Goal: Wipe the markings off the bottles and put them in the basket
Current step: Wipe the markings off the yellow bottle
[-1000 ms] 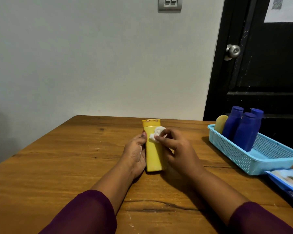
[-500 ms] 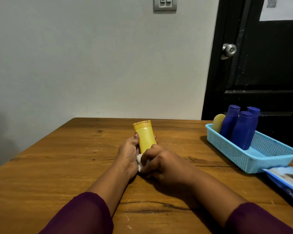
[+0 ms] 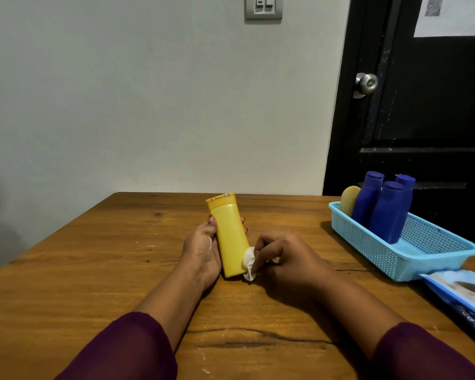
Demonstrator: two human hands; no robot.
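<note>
Head view: gripping yellow bottle point(image 3: 229, 237) in left hand point(image 3: 202, 250), thumb on near side, fingers curling round far side, cap pointing away, base low over table point(image 3: 93, 270); likely bracing against rub. Pinching white wad point(image 3: 249, 263) in right hand point(image 3: 283, 259) fingertips, pressing it to bottle's lower right edge, probably chasing mark there; not seeing marking on facing side. Noting blue basket point(image 3: 368, 242) at right, well apart, holding three blue bottles point(image 3: 390, 212) plus yellowish item point(image 3: 350, 200). Judging: finishing wipe, basketing next.
</note>
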